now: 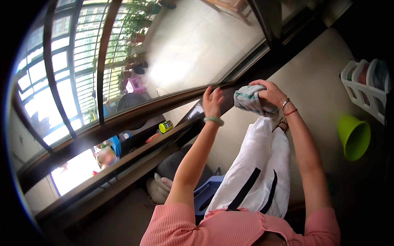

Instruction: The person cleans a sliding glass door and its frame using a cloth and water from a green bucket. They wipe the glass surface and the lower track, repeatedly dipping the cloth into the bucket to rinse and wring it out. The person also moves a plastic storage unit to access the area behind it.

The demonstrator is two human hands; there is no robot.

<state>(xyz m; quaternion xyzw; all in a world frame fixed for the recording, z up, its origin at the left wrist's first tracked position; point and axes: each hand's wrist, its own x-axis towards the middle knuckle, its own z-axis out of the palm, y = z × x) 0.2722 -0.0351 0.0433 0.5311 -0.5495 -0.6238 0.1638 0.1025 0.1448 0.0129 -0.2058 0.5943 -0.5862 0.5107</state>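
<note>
A folded checked cloth [248,100], grey-white with green stripes, hangs in my right hand [271,94]. The fingers of that hand curl over its top and right side. It is held beside the dark frame [242,84] of a large glass door, above the floor; whether it touches the frame, I cannot tell. To the left, my left hand [212,101] is raised with its fingers apart and holds nothing. It is close to the lower rail of the glass, and a pale green bangle [214,120] circles its wrist.
A lime-green bin [353,137] stands on the floor at right, below a white plastic basket [365,88]. A blue plastic stool [204,197] and a plush toy [159,188] are near my left arm. Potted plants [137,38] show beyond the glass.
</note>
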